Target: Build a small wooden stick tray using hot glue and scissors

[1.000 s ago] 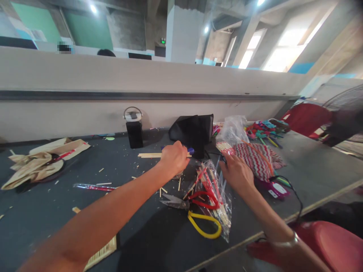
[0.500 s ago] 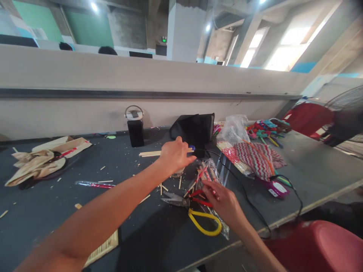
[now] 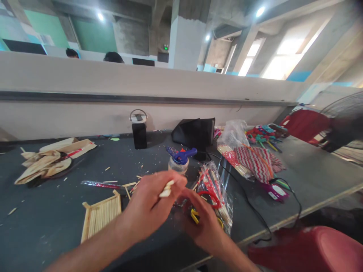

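My left hand [image 3: 154, 198] is closed around a few thin wooden sticks [image 3: 167, 189], whose pale ends poke out between thumb and fingers. Touching or nearly touching it, my right hand [image 3: 205, 224] has its fingers bent towards the left; motion blurs them, and I cannot see whether they grip anything. Partly covered by the right hand are scissors with one red handle [image 3: 212, 198] and one yellow. Beyond both hands, a blue glue gun [image 3: 183, 155] rests on a glass jar [image 3: 178, 166]. Left of my left wrist lies a small panel of glued sticks [image 3: 102, 215].
A clear bag of sticks [image 3: 214, 181] lies right of the jar. Further back are a black case [image 3: 194, 132], a phone [image 3: 139, 136], and a zigzag knitted piece [image 3: 253, 160]. Crumpled brown paper [image 3: 48, 162] is at left. A black cord [image 3: 244, 189] crosses the right side.
My left hand has drawn back towards me with the sticks, turning their ends my way and uncovering the jar and glue gun. My right hand has come from the right, over the scissors, to meet it.
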Action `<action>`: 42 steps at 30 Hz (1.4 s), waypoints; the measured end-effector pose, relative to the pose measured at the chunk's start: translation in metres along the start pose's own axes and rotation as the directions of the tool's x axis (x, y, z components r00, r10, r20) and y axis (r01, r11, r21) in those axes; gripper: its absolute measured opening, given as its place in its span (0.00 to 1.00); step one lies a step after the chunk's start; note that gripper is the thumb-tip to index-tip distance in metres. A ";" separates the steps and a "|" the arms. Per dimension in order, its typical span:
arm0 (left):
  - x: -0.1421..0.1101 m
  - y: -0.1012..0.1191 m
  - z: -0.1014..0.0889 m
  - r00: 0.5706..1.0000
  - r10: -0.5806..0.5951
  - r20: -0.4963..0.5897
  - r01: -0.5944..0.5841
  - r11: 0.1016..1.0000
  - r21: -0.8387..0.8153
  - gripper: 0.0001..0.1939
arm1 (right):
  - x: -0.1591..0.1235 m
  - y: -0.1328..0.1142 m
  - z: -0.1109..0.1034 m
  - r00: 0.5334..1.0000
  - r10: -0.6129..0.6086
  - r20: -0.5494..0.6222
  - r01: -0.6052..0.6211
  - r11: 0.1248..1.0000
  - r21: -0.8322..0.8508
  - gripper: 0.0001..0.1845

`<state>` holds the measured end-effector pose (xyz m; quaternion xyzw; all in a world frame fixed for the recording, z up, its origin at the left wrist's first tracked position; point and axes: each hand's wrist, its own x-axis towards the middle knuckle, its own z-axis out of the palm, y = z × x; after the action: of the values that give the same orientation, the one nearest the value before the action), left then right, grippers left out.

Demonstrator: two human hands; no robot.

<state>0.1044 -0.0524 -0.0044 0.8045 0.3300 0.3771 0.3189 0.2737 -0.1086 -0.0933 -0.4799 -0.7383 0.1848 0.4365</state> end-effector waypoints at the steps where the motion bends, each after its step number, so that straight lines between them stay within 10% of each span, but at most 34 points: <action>1: -0.017 -0.002 0.001 0.996 -0.084 -0.037 0.079 0.989 -0.125 0.22 | 0.002 -0.011 0.009 0.997 -0.047 0.057 0.043 0.996 0.080 0.35; 5: -0.071 -0.021 0.015 0.877 -0.423 -0.226 0.293 0.846 -0.445 0.23 | 0.004 -0.041 0.048 0.946 -0.154 0.286 0.042 0.931 0.362 0.40; 9: -0.101 -0.043 0.028 0.784 -0.583 -0.211 0.245 0.603 -0.759 0.23 | -0.009 -0.039 0.086 0.955 -0.074 0.286 -0.054 0.909 0.414 0.33; 15: -0.132 -0.057 0.036 0.818 -0.557 -0.143 0.358 0.688 -0.631 0.14 | -0.029 -0.021 0.103 0.962 -0.004 0.275 -0.117 0.899 0.423 0.19; 19: -0.159 -0.055 0.032 0.914 -0.355 -0.195 0.233 0.854 -0.466 0.22 | -0.037 -0.010 0.098 0.974 0.036 0.223 -0.109 0.940 0.323 0.11; 23: -0.181 -0.051 0.003 0.926 -0.227 -0.303 0.182 0.969 -0.168 0.28 | -0.036 -0.001 0.090 0.959 0.147 0.243 -0.204 0.951 0.232 0.11; 29: -0.174 -0.099 -0.082 0.715 -0.414 -0.563 0.521 0.853 0.034 0.07 | -0.009 0.027 0.081 0.937 -0.012 0.349 0.078 0.981 -0.176 0.14; 35: -0.149 -0.173 -0.125 0.834 -0.478 -0.276 0.520 0.848 0.102 0.16 | 0.000 0.051 0.093 0.935 -0.097 0.340 0.214 0.921 -0.325 0.22; 42: -0.141 -0.197 -0.125 0.868 -0.487 -0.095 0.492 0.870 0.044 0.10 | 0.008 0.049 0.088 0.868 -0.321 0.378 0.483 0.720 -0.498 0.17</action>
<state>-0.1249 -0.0142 -0.1459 0.6888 0.5481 0.3052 0.3634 0.2266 -0.0659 -0.1725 -0.3863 -0.8970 -0.0855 0.1968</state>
